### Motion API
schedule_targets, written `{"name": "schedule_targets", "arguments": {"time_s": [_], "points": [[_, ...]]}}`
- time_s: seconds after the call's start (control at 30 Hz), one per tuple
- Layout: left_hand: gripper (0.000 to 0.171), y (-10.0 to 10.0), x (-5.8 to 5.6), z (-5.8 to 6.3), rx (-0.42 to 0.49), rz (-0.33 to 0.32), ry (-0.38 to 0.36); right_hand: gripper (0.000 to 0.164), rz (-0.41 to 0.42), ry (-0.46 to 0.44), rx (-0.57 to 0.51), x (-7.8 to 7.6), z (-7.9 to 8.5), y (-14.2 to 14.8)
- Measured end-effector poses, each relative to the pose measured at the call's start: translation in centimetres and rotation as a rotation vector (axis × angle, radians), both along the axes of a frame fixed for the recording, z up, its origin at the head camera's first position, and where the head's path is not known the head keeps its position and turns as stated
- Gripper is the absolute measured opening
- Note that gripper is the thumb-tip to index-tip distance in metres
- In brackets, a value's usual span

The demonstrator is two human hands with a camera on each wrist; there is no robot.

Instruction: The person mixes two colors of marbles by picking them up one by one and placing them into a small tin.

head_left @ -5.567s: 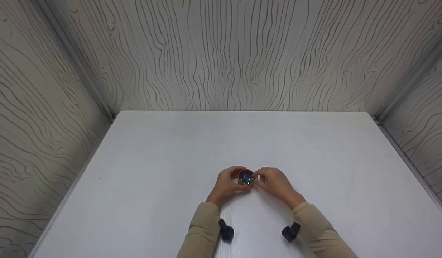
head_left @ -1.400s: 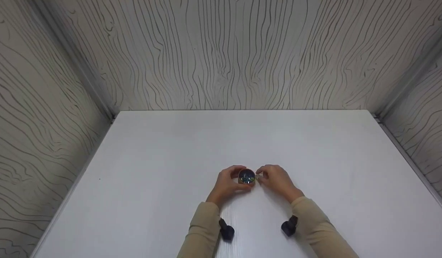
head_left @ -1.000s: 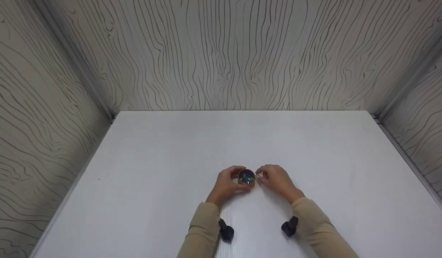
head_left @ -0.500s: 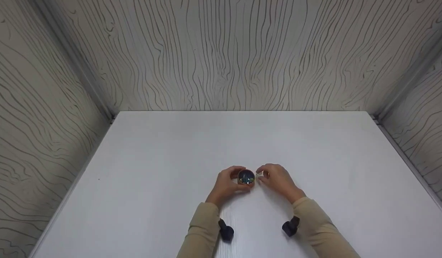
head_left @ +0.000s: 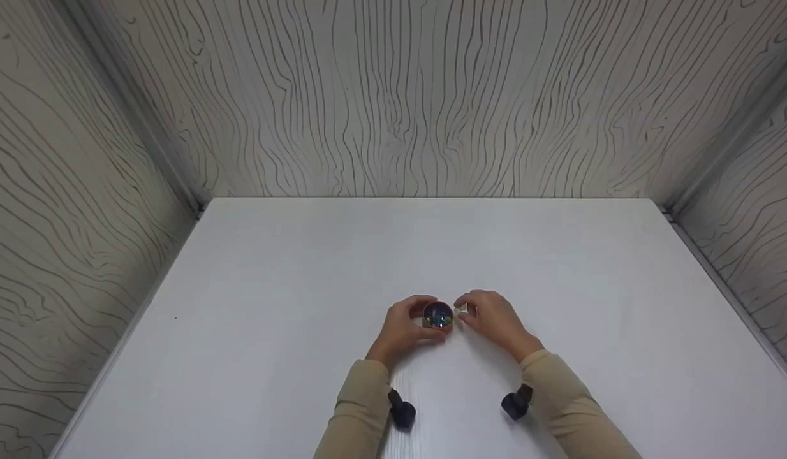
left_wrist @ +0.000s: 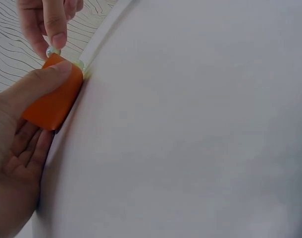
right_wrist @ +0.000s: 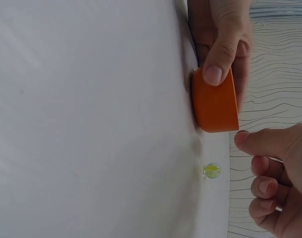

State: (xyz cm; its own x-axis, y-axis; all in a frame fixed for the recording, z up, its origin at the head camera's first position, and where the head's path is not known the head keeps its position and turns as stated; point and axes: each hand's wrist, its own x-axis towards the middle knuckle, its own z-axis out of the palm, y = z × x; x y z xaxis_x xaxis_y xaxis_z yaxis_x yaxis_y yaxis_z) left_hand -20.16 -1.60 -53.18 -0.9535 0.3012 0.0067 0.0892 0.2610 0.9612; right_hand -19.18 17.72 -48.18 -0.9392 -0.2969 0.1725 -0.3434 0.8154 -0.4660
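Observation:
My left hand point(head_left: 403, 328) grips a small orange cup point(right_wrist: 213, 106) on the white table, thumb on one side and fingers round the other. Several shiny glass marbles point(head_left: 440, 320) lie inside it, blue and yellow-green in the head view. Just right of the rim is my right hand point(head_left: 493, 320); its thumb and forefinger pinch a pale clear marble point(left_wrist: 52, 51), seen right above the rim in the left wrist view. Its other fingers curl loosely. On the table below that hand sits a clear marble with a yellow-green swirl point(right_wrist: 212, 170).
The white table point(head_left: 291, 268) stretches away on all sides of the hands. A patterned wall point(head_left: 393, 102) stands behind it, with side panels left and right. Dark wrist cameras point(head_left: 403, 414) stick out from the inner sides of both sleeves.
Several seconds ago my right fingers were at the cup's opening; they have since drawn back to its right side. The pale marble there now shows more clearly. My left hand stays on the cup.

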Motion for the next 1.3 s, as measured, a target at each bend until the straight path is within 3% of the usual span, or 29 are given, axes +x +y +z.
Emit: {"name": "schedule_targets", "arguments": {"time_s": [0.53, 0.93, 1.3], "points": [[0.061, -0.1, -0.1, 0.0, -0.002, -0.015, 0.013, 0.013, 0.004, 0.01, 0.007, 0.0, 0.3, -0.5], [0.06, -0.2, -0.1, -0.3, -0.005, -0.034, 0.068, 0.014, 0.008, -0.015, 0.018, -0.1, 0.5, -0.9], [0.059, -0.2, 0.0, -0.1, 0.022, -0.027, 0.035, 0.014, 0.02, -0.006, 0.004, -0.1, 0.5, -1.2]]}}
